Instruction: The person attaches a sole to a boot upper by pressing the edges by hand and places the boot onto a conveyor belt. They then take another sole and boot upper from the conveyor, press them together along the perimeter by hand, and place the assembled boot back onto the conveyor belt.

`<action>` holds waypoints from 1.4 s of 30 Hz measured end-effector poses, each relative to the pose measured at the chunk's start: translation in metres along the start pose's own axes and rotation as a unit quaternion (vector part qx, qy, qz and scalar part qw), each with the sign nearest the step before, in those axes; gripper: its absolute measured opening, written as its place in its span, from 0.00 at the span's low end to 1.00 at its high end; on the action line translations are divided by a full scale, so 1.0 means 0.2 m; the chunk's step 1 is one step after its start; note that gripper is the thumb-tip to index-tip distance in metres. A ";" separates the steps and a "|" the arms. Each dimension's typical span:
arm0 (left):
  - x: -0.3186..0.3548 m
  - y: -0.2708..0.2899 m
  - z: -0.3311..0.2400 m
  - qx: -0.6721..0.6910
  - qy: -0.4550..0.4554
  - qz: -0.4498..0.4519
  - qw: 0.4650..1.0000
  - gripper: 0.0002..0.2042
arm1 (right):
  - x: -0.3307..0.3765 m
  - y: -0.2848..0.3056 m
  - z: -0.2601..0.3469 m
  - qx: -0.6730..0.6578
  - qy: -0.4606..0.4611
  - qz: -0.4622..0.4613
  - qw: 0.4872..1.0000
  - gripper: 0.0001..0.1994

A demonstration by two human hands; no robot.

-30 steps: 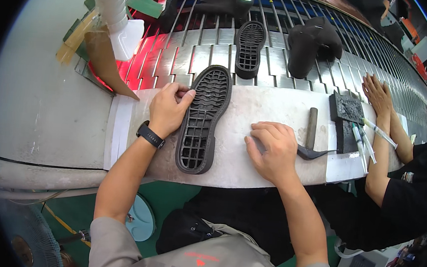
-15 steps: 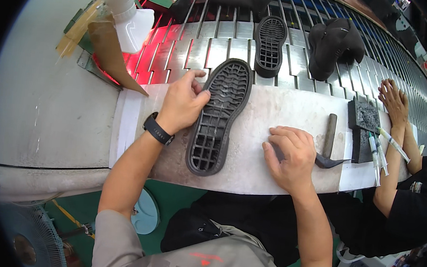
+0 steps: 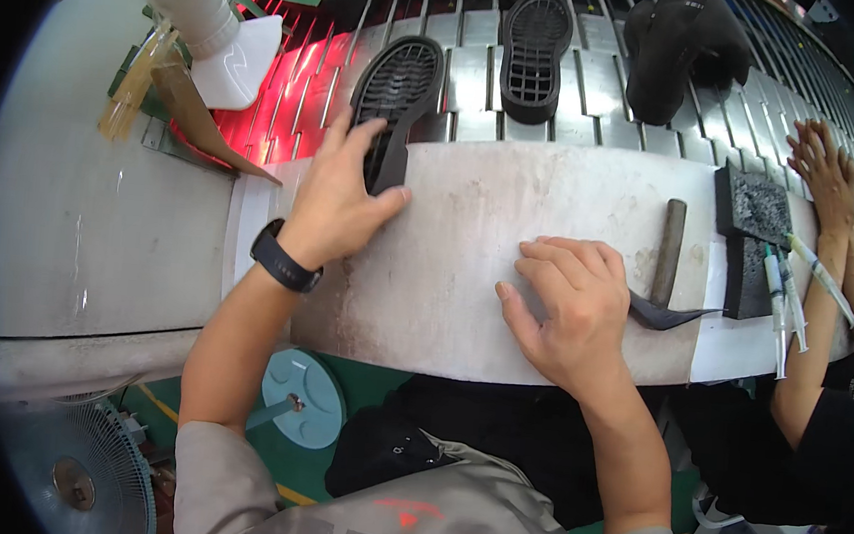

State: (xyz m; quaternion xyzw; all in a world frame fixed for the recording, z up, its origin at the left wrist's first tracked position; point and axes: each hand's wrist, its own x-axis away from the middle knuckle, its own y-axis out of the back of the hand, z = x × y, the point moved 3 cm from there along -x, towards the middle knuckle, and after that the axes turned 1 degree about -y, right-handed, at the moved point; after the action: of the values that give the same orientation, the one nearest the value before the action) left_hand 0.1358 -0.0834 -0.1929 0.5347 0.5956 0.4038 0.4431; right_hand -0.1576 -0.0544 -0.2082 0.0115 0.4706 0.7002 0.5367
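Head view: left hand (image 3: pixel 337 205) lies fingers spread on a black shoe sole (image 3: pixel 392 94), heel end under the palm, toe out on the slatted conveyor (image 3: pixel 601 100). Right hand (image 3: pixel 570 303) flat on the tabletop (image 3: pixel 458 259), holding nothing, near a hammer (image 3: pixel 667 251). Best to keep palm pressure even & push straight so the sole lands square. Vs 0.5 s ago: sole slid further up onto the slats.
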 end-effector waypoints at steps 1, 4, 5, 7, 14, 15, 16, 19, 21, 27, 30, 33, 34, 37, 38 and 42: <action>-0.03 0.01 0.04 0.017 -0.009 -0.021 1.000 0.40 | 0.00 0.00 -0.01 -0.011 -0.005 0.005 1.000 0.11; -0.15 0.03 0.04 0.181 0.098 -0.040 0.978 0.36 | 0.02 0.00 -0.03 -0.023 -0.001 0.009 1.000 0.12; -0.21 0.03 0.09 0.127 0.084 -0.071 0.986 0.36 | 0.02 0.00 -0.03 -0.020 0.002 0.013 1.000 0.12; -0.34 0.05 0.24 0.042 0.086 -0.115 0.989 0.37 | 0.01 0.01 -0.03 -0.030 0.005 0.018 0.999 0.12; -0.64 -0.02 0.81 -0.086 0.260 -0.105 0.956 0.36 | 0.02 0.01 -0.01 -0.069 -0.019 0.057 0.996 0.14; -0.67 -0.07 0.83 -0.081 0.281 -0.098 0.951 0.37 | 0.02 0.01 -0.02 -0.070 -0.024 0.066 0.995 0.14; -0.70 -0.09 0.88 -0.064 0.310 -0.083 0.945 0.38 | 0.02 0.02 -0.02 -0.076 -0.022 0.065 0.995 0.14; -0.77 -0.12 0.96 -0.104 0.326 -0.119 0.932 0.39 | 0.02 0.04 -0.02 -0.082 -0.035 0.098 0.991 0.16; -0.84 -0.11 1.07 -0.139 0.400 -0.128 0.897 0.38 | 0.01 0.05 -0.02 -0.088 -0.038 0.110 0.989 0.16; -0.87 -0.07 1.41 -0.165 0.386 -0.186 0.888 0.49 | 0.02 0.03 -0.04 -0.066 -0.016 0.189 0.980 0.21; -0.88 -0.10 1.58 -0.201 0.376 -0.218 0.878 0.40 | 0.00 0.05 -0.02 -0.065 -0.050 0.224 0.971 0.19; -0.94 -0.02 1.84 -0.093 0.256 -0.382 0.883 0.39 | -0.01 0.07 -0.06 -0.107 -0.049 0.232 0.966 0.19; -0.94 0.08 1.97 -0.148 0.223 -0.372 0.889 0.31 | -0.01 0.07 -0.06 -0.110 -0.045 0.223 0.967 0.18; -0.83 0.10 2.15 -0.207 0.261 -0.372 0.867 0.22 | -0.05 0.07 -0.06 -0.115 -0.051 0.254 0.959 0.18; -0.81 0.09 2.16 -0.213 0.315 -0.392 0.837 0.22 | -0.06 0.05 -0.08 -0.116 -0.055 0.261 0.957 0.18; -0.73 0.31 2.34 -0.680 0.356 0.307 0.563 0.22 | -0.10 0.07 -0.16 -0.144 -0.057 0.242 0.958 0.18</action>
State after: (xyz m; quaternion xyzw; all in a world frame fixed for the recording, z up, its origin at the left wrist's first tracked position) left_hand 0.6079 -0.2189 -0.2514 0.0391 0.0543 0.9585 0.2772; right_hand -0.1755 -0.0890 -0.2075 0.0875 0.3161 0.8677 0.3734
